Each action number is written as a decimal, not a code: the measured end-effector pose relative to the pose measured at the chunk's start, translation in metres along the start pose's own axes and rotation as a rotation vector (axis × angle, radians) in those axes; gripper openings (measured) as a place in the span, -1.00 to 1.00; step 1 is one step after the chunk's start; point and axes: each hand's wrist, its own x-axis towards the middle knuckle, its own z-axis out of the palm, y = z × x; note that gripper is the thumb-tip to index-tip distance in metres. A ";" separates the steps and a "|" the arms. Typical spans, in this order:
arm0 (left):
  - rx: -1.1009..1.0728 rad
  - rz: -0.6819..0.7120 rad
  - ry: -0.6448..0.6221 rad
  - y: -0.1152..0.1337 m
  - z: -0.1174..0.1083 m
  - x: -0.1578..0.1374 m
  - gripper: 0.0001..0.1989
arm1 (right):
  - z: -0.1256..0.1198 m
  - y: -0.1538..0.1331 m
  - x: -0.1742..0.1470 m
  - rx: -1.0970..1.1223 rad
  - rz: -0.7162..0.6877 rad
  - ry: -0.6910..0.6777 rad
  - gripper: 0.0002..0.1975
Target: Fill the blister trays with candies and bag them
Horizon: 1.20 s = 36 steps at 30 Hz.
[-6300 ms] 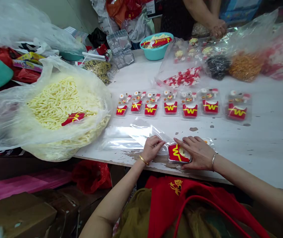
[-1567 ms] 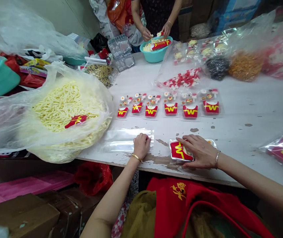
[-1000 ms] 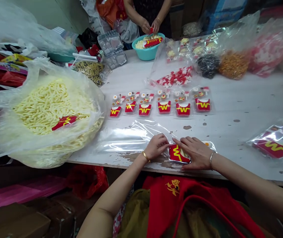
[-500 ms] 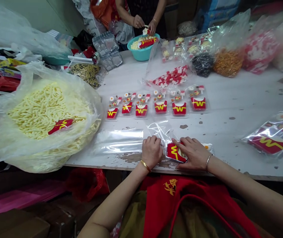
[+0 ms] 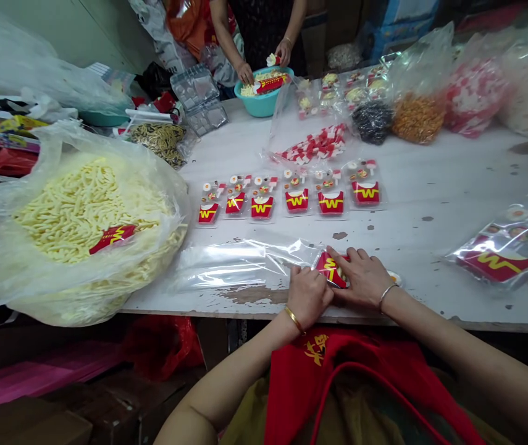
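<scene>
In front of me, near the table's front edge, lies a toy pack (image 5: pixel 332 268) with a red fries carton marked by a yellow zigzag. Its left end is inside a clear plastic bag (image 5: pixel 294 252). My left hand (image 5: pixel 309 298) is closed, pinching the bag's near edge beside the carton. My right hand (image 5: pixel 364 279) grips the pack from the right, forefinger stretched over the carton; its palm hides much of the pack. A small fried-egg piece (image 5: pixel 394 278) shows past that hand. More flat clear bags (image 5: pixel 226 262) lie to the left.
Several finished-looking packs (image 5: pixel 297 199) stand in a row beyond my hands. A large bag of pale toy fries (image 5: pixel 73 210) fills the left. Bagged packs (image 5: pixel 495 262) lie at right. Across the table, another person's hands work over a turquoise basin (image 5: pixel 264 106).
My left hand has moved right, against the carton, and the bag now reaches over the pack's left end. The pack has tilted slightly. The other person's one hand has dropped into the basin.
</scene>
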 end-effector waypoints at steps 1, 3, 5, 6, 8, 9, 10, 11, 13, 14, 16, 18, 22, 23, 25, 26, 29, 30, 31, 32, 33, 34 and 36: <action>0.006 0.046 -0.046 0.005 -0.002 0.005 -0.87 | 0.000 0.005 -0.001 -0.009 -0.020 -0.003 -0.12; -0.002 0.150 -0.171 0.010 -0.009 0.017 -0.83 | 0.001 0.016 -0.004 -0.022 -0.103 0.015 -0.05; -0.017 0.240 -0.242 0.004 -0.019 0.035 -0.79 | 0.002 0.029 -0.011 -0.032 -0.176 0.080 0.07; -0.023 0.280 -0.247 -0.001 -0.024 0.046 -0.76 | 0.003 0.035 -0.016 -0.035 -0.175 0.127 0.10; -0.027 0.367 -0.253 -0.015 -0.032 0.068 -0.67 | 0.006 0.044 -0.029 -0.021 -0.080 0.224 0.08; -0.029 0.418 -0.282 -0.022 -0.033 0.078 -0.62 | 0.010 0.047 -0.037 0.001 0.002 0.269 0.04; -0.030 0.468 -0.329 -0.029 -0.034 0.088 -0.58 | 0.015 0.049 -0.046 0.032 0.096 0.312 -0.01; -0.029 0.509 -0.381 -0.034 -0.033 0.095 -0.56 | 0.021 0.051 -0.054 0.072 0.192 0.354 -0.05; -0.009 0.562 -0.461 -0.041 -0.031 0.106 -0.55 | 0.035 0.052 -0.070 0.160 0.364 0.427 -0.07; 0.001 0.581 -0.486 -0.043 -0.029 0.109 -0.58 | 0.042 0.052 -0.076 0.204 0.430 0.460 -0.09; -0.010 0.614 -0.535 -0.045 -0.027 0.112 -0.69 | 0.053 0.052 -0.083 0.295 0.499 0.508 -0.15; -0.095 0.624 -0.567 -0.047 -0.026 0.113 -0.79 | 0.056 0.052 -0.083 0.406 0.496 0.537 -0.25; -0.394 0.575 -0.451 -0.049 -0.024 0.115 -0.82 | 0.046 0.051 -0.071 0.647 0.453 0.532 -0.45; -0.462 0.563 -0.407 -0.048 -0.023 0.117 -0.81 | 0.042 0.050 -0.068 0.698 0.445 0.522 -0.48; -0.573 0.544 -0.350 -0.044 -0.021 0.121 -0.80 | 0.034 0.047 -0.062 0.793 0.426 0.499 -0.53; -0.617 0.537 -0.336 -0.041 -0.020 0.124 -0.80 | 0.031 0.045 -0.059 0.839 0.413 0.487 -0.55; -0.722 0.515 -0.315 -0.030 -0.017 0.133 -0.79 | 0.020 0.034 -0.053 0.964 0.346 0.447 -0.63; -0.754 0.506 -0.308 -0.025 -0.016 0.136 -0.78 | 0.018 0.030 -0.051 0.996 0.318 0.432 -0.66; -0.787 0.498 -0.308 -0.021 -0.015 0.139 -0.77 | 0.015 0.026 -0.050 1.023 0.298 0.421 -0.69; -0.823 0.487 -0.318 -0.017 -0.015 0.142 -0.76 | 0.013 0.023 -0.047 1.048 0.294 0.415 -0.72; -0.862 0.471 -0.341 -0.013 -0.014 0.144 -0.75 | 0.012 0.020 -0.045 1.072 0.308 0.420 -0.74; -0.899 0.450 -0.375 -0.009 -0.014 0.146 -0.75 | 0.011 0.019 -0.042 1.097 0.339 0.440 -0.76; -0.959 0.390 -0.446 -0.003 -0.012 0.151 -0.75 | 0.009 0.020 -0.034 1.162 0.420 0.523 -0.75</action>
